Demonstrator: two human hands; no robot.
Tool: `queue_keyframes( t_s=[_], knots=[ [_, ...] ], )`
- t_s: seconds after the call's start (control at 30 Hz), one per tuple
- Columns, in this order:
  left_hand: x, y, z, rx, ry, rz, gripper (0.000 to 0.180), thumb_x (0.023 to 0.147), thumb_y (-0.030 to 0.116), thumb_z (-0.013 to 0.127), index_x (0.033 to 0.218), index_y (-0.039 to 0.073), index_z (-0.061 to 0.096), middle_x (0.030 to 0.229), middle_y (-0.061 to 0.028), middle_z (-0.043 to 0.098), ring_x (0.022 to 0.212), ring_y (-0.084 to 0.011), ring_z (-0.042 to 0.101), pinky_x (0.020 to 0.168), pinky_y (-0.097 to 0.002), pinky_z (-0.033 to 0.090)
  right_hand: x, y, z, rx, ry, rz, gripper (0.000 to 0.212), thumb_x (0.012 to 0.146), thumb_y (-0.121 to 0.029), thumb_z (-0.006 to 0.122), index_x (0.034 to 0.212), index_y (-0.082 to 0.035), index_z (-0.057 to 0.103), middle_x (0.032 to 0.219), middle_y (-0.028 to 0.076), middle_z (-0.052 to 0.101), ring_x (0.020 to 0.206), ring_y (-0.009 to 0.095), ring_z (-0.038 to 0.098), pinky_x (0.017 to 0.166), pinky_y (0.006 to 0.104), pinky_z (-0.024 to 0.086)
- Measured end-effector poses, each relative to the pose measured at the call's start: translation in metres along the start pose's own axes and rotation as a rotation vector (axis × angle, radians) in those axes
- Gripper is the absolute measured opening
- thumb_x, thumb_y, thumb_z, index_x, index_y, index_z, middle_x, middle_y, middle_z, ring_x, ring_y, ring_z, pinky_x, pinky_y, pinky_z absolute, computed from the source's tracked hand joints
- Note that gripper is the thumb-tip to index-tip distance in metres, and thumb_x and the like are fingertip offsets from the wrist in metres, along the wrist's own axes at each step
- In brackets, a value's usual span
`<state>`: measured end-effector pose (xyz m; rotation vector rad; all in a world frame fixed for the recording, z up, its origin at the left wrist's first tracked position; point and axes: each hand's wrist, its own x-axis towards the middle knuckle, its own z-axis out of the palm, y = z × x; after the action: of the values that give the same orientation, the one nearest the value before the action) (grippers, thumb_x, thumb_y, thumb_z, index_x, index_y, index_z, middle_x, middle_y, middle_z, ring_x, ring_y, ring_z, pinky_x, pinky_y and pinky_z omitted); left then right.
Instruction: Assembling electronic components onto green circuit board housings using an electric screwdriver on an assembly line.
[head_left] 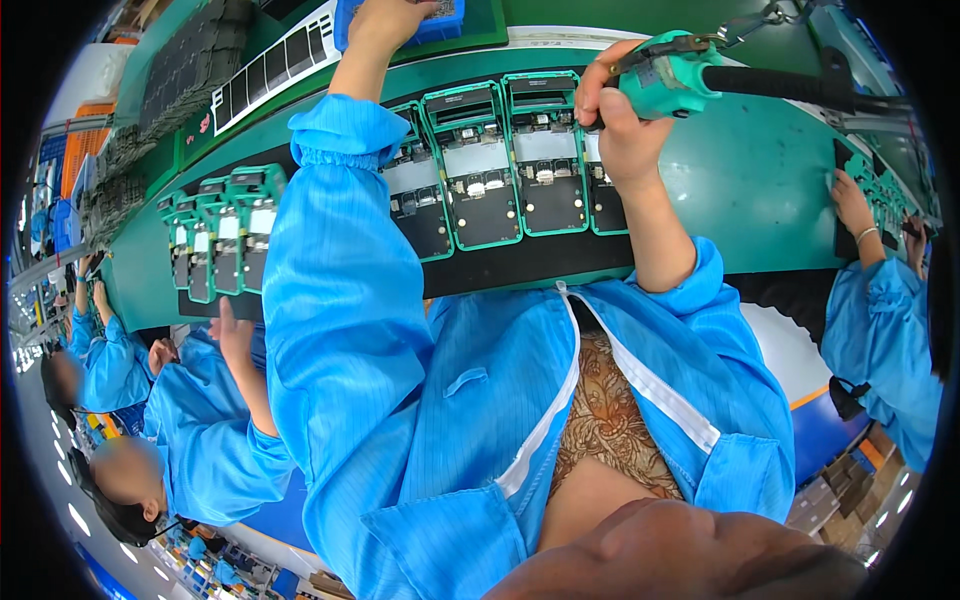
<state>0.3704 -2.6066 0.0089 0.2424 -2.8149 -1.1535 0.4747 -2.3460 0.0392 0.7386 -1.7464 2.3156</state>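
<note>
At the top edge, my left hand [388,22] reaches over a blue tray [432,28] with small grey pieces in it, too small to name. The fingertips are partly cut off by the picture's edge, so their closure is unclear. My right hand [630,125] is wrapped round a green electric screwdriver [668,80] with a thick black cable [780,88]. Its tip is hidden behind the fingers. Just below and left of that hand, several green-rimmed phone frames [482,205] with dark inner parts lie in a row on a black mat [500,264]. My left sleeve covers part of the row.
A metal hook and chain [765,18] attach to the screwdriver at top right. Farther left are a white strip with dark rectangles [275,68] and stacked dark trays [195,65]. Co-workers in blue sit left and right, with more phone frames [228,235] before them.
</note>
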Motion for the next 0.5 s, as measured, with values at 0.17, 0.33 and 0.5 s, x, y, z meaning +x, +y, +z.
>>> queue_keyframes(
  t_s=[0.17, 0.33, 0.5],
  knots=[
    [0.002, 0.007, -0.007, 0.032, -0.051, 0.028, 0.020, 0.074, 0.022, 0.069, 0.079, 0.004, 0.067, 0.072, -0.0111, 0.067, 0.065, -0.0214, 0.064, 0.060, -0.0333, 0.047, 0.004, -0.006, 0.004, -0.067, -0.039, 0.008, 0.029, 0.079, -0.014, 0.060, 0.102, -0.003, 0.046, 0.065, 0.006, 0.051, 0.053, 0.011, 0.047, 0.048, 0.0240, 0.041],
    [0.008, 0.009, -0.010, 0.078, 0.020, 0.020, 0.018, 0.074, 0.021, 0.068, 0.078, 0.004, 0.066, 0.073, -0.0123, 0.067, 0.068, -0.0248, 0.064, 0.063, -0.0360, 0.047, 0.005, -0.010, 0.005, 0.115, -0.013, 0.022, 0.026, 0.074, -0.003, 0.070, 0.096, -0.002, 0.056, 0.072, -0.001, 0.057, 0.058, 0.006, 0.051, 0.052, 0.0205, 0.042],
    [0.008, -0.005, -0.013, 0.126, 0.436, 0.135, 0.012, 0.078, 0.016, 0.062, 0.082, 0.005, 0.059, 0.078, -0.0175, 0.063, 0.076, -0.0333, 0.062, 0.070, -0.0408, 0.047, 0.004, -0.018, 0.013, 0.089, -0.028, 0.014, 0.025, 0.074, 0.000, 0.066, 0.096, -0.001, 0.055, 0.073, 0.001, 0.058, 0.057, 0.006, 0.051, 0.050, 0.0209, 0.042]
  ],
)
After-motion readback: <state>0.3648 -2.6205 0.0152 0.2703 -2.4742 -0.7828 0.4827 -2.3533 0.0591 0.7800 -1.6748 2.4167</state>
